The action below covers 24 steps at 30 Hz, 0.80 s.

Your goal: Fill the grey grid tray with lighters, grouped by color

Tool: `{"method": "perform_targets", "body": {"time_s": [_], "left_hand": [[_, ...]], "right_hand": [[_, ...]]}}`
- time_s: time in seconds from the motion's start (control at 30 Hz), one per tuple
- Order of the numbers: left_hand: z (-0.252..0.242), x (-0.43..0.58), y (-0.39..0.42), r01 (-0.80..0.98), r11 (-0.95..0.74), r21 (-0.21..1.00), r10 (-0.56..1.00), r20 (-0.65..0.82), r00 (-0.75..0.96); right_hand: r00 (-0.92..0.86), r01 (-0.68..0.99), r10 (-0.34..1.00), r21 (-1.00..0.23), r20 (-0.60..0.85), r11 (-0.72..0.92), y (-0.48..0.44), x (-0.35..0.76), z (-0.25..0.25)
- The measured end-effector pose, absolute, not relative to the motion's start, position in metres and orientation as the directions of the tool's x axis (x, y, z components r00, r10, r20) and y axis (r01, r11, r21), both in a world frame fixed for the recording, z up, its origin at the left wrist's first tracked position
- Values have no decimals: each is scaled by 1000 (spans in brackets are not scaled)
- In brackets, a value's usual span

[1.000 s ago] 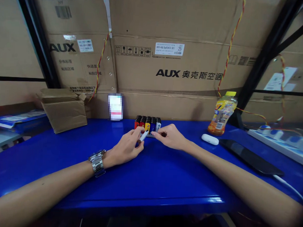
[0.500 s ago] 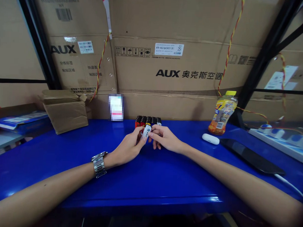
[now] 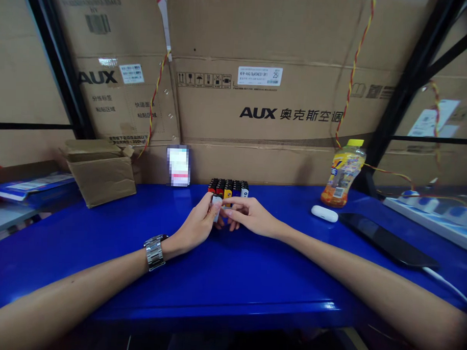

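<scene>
A white lighter with a dark top stands upright between the thumb and fingers of my left hand, which wears a metal watch. My right hand meets it from the right, thumb and index finger at the lighter's edge and the other fingers curled below. Just behind both hands, a tight block of lighters stands in rows on the blue table, black tops up, with red, yellow, blue and white bodies. My fingers hide part of the block's front.
An open cardboard box and a lit phone stand at the back left. On the right are a drink bottle, a white earbud case, a black phone on a cable and a power strip. Large cartons wall the back.
The white lighter has turned more upright and moved slightly left, so its printed logo no longer shows. My right fingers have followed it leftward.
</scene>
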<state>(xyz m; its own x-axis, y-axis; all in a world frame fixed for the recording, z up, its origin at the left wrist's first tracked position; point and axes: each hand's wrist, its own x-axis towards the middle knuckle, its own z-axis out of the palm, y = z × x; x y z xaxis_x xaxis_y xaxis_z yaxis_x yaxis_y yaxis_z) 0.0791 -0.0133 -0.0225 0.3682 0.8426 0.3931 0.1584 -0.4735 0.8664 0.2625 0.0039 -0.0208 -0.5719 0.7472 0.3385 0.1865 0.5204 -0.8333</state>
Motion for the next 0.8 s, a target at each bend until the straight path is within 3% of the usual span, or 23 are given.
{"method": "perform_targets", "body": {"time_s": [0.1,0.2,0.37,0.53,0.8], "left_hand": [[-24,81,-12,83,-423,902,878,386,284],[-22,82,-14,39,-384,923,884,355,303],[-20,80,-20,111,-274,955,920,227,321],[-24,76,-17,253,-358,899,921,296,253],[-24,75,-16,324,-432,841,895,357,266]], "right_hand": [[-563,197,765,-848,313,492,8,265,-25],[-583,218,762,-849,281,481,12,267,-28],[-606,275,747,-809,273,519,13,268,-30],[-617,314,740,-778,268,544,11,267,-27],[-634,324,725,-758,271,567,10,267,-26]]}}
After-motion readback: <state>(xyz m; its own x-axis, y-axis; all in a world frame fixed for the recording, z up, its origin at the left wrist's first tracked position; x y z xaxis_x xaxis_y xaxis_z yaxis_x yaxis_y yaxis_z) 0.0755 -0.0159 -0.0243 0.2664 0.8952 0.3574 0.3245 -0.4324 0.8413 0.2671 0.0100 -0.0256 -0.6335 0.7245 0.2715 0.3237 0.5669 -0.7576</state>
